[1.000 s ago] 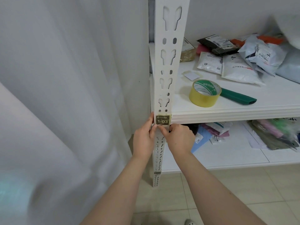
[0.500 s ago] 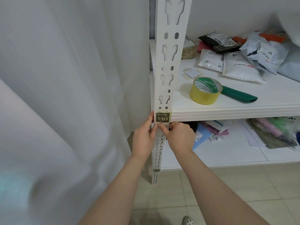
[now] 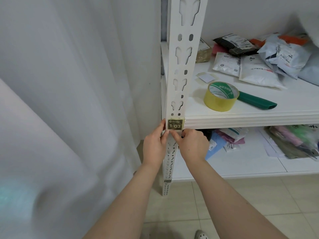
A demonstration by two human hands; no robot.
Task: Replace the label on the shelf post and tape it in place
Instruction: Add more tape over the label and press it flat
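While left hand (image 3: 153, 144) and right hand (image 3: 193, 144) pinch the shelf post (image 3: 183, 66) below the label (image 3: 175, 124), smooth the tape (image 3: 176, 118) outward — edges last.

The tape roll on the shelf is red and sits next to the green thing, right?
Not quite: the tape roll is yellow, not red, as the head view shows. It does sit on the shelf next to the green thing.
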